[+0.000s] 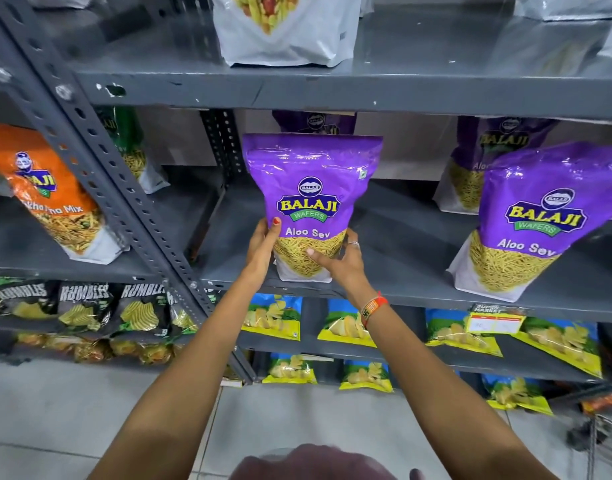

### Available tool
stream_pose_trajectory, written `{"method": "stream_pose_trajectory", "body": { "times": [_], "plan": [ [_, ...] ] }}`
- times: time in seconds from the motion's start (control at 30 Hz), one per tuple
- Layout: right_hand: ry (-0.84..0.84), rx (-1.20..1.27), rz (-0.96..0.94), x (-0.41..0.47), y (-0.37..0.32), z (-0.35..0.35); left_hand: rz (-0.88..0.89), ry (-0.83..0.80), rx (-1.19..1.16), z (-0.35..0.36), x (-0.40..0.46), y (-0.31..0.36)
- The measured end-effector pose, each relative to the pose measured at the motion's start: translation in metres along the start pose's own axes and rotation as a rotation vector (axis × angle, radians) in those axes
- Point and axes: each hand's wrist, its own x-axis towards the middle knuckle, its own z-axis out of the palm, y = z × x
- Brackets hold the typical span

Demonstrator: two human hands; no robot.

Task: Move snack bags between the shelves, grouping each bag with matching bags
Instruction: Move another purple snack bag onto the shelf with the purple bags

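While both hands reach forward from the bottom of the view, they hold a purple Aloo Sev bag [311, 199] upright at the front edge of a grey metal shelf [401, 244]. The left hand [263, 247] presses against the bag's lower left side, thumb up along the edge, with red polish on the nail. The right hand [342, 261] cups the lower right corner, its fingers [315, 255] spread across the clear window that shows the yellow sev inside; a ring sits on one finger and an orange thread band [375, 306] circles the wrist. Both hands are closed around the bag, grasping it from either side. The bag's white base rests at, or just above, the shelf's front lip; which one cannot be told.

On the same shelf, to the right and well apart, a second purple Aloo Sev bag [539, 220] stands tilted at the front, with a third [484, 161] behind it near the back wall. Another purple bag [315, 121] peeks out directly behind the held one. In the bay to the left, past a perforated upright post [100, 161], an orange mix bag [51, 195] leans to one side, and a green bag [131, 147] stands further back.

The shelf above carries a white pouch [287, 29]. Below, black Rumbles chip bags [83, 303] line the left bay, and blue and yellow chip bags [273, 317] fill the lower right shelves, where a yellow price tag [494, 323] hangs from the shelf edge.
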Motion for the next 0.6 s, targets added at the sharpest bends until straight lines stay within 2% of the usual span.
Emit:
{"method": "stream_pose_trajectory", "body": {
  "times": [0.37, 0.6],
  "plan": [
    [0.071, -0.023, 0.009, 0.006, 0.02, 0.009, -0.005, -0.023, 0.012, -0.003, 0.007, -0.001],
    [0.02, -0.042, -0.005, -0.006, 0.003, 0.005, 0.029, 0.002, -0.012, 0.0, 0.001, -0.003]
  ]
}}
